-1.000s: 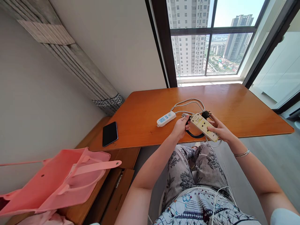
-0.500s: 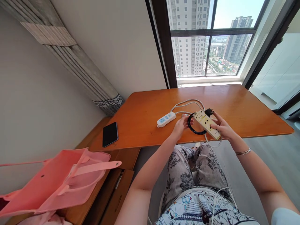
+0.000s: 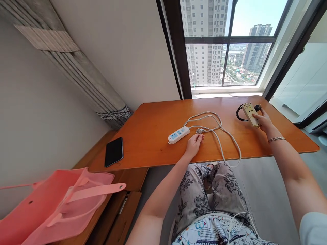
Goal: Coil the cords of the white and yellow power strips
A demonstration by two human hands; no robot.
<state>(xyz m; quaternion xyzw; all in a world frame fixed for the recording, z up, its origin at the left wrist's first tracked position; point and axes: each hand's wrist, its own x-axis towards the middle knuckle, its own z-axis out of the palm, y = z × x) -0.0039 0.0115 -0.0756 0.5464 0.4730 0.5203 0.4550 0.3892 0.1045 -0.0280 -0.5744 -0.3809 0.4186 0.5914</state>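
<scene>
My right hand [image 3: 264, 119] grips a cream power strip [image 3: 250, 114] over the right part of the table. Its black cord [image 3: 240, 114] is coiled at the strip's left side, and the black plug [image 3: 258, 107] shows by my fingertips. My left hand [image 3: 194, 145] is near the table's front, fingers drawn together beside the white cord's plug [image 3: 200, 130]; whether they touch or hold it I cannot make out. A white power strip [image 3: 179, 134] with blue socket faces lies left of that hand. Its white cord [image 3: 231, 136] loops rightward and hangs past the table's front edge.
The brown wooden table [image 3: 153, 136] stands before a window [image 3: 227, 61]. A black tablet [image 3: 113, 152] lies at its left end. At lower left, a pink bag [image 3: 63, 204] rests on a wooden cabinet [image 3: 127, 207]. A grey curtain [image 3: 89, 78] hangs at the left.
My right hand has carried the cream power strip and its black coil right and away from me. My left hand has let go of the coil; the white cord is now fully visible.
</scene>
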